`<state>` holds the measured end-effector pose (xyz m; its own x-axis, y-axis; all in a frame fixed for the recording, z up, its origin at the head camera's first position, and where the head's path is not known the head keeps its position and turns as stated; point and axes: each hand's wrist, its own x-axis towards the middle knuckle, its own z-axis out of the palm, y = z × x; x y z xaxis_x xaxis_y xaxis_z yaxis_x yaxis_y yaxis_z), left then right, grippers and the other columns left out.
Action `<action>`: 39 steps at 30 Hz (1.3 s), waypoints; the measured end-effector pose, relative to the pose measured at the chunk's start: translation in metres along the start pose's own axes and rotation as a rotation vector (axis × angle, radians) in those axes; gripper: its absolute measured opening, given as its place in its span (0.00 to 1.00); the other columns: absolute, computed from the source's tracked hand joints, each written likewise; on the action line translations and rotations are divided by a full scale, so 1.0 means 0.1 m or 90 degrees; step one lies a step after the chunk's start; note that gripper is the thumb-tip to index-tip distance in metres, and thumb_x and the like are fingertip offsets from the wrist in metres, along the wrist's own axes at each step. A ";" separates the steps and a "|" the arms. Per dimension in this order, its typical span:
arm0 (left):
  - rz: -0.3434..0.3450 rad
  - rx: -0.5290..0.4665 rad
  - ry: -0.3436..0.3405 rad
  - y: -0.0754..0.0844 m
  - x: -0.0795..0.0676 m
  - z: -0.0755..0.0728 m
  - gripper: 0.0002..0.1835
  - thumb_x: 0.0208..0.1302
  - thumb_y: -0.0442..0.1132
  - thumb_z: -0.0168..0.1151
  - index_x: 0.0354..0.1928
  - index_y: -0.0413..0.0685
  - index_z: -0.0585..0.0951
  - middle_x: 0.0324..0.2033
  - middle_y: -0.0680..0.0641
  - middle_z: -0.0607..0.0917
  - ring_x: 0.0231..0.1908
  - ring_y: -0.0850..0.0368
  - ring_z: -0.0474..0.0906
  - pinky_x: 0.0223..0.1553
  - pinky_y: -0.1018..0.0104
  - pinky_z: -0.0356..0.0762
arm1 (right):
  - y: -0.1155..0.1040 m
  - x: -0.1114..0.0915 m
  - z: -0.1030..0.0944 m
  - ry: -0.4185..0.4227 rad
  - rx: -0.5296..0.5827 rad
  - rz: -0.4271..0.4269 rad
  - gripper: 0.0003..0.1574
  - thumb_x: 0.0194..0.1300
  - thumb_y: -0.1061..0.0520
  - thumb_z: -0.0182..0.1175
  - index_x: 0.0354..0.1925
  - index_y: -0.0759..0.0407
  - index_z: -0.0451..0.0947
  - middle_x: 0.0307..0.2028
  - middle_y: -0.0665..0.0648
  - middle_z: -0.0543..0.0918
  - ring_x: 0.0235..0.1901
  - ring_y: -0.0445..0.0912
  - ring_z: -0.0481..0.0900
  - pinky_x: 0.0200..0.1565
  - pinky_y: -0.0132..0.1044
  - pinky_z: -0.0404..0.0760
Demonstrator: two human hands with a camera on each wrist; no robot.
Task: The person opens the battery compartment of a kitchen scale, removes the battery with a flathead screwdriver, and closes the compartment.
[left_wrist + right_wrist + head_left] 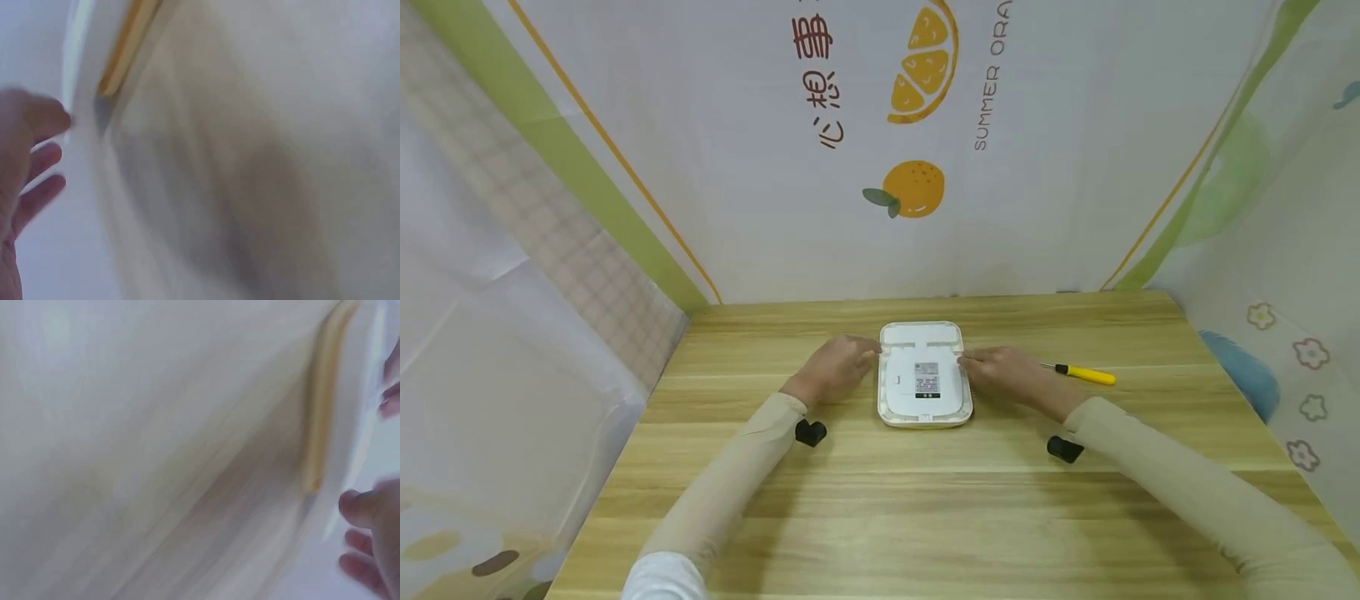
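Observation:
A flat white device (pixel 924 375) with rounded corners and a printed label faces up on the wooden table. At its upper left edge my left hand (pixel 837 368) holds the side with its fingertips. My right hand (pixel 1006 375) holds the opposite edge at about the same height. In the left wrist view, the left thumb and fingers (pixel 40 162) are beside the white rim, near an orange-yellow strip (pixel 128 50). The right wrist view shows the right thumb and fingers (pixel 365 531) by the other rim, with a similar strip (pixel 322 406). Both wrist views are blurred, so exact contact is unclear.
A screwdriver with a yellow handle (pixel 1090 375) lies right of the device, its shaft partly behind the right wrist. Small black pieces lie near each forearm, one on the left (pixel 810 432) and one on the right (pixel 1064 449). Printed cloth (pixel 760 208) hangs around the table (pixel 917 517).

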<state>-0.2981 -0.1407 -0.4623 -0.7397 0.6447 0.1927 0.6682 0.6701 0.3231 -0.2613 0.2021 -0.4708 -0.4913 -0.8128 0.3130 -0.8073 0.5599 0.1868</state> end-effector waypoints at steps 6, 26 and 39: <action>-0.118 -0.115 0.044 0.00 0.17 -0.14 0.18 0.76 0.38 0.57 0.62 0.39 0.80 0.28 0.40 0.85 0.17 0.60 0.66 0.23 0.65 0.75 | -0.33 -0.16 -0.31 -0.017 0.351 0.397 0.25 0.71 0.55 0.65 0.61 0.66 0.80 0.44 0.63 0.89 0.34 0.50 0.87 0.36 0.47 0.91; -0.394 -0.572 0.126 -0.04 0.51 0.25 0.21 0.76 0.43 0.60 0.62 0.36 0.81 0.61 0.38 0.82 0.56 0.45 0.81 0.52 0.62 0.88 | -1.02 -0.22 -0.14 -0.052 1.152 0.826 0.25 0.77 0.51 0.57 0.57 0.73 0.76 0.40 0.60 0.90 0.36 0.46 0.90 0.41 0.37 0.92; -0.373 -0.553 0.152 -0.09 0.45 0.33 0.18 0.73 0.37 0.64 0.60 0.36 0.83 0.60 0.37 0.83 0.54 0.45 0.83 0.48 0.66 0.88 | -0.89 -0.18 -0.07 0.005 1.195 0.859 0.22 0.79 0.58 0.55 0.55 0.80 0.75 0.34 0.58 0.90 0.31 0.44 0.90 0.36 0.33 0.91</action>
<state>-0.3349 -0.1052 -0.4874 -0.9858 0.1568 -0.0606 -0.0111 0.2995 0.9540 -0.1781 0.1677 -0.4861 -0.8213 -0.2327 -0.5208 0.5567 -0.1280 -0.8208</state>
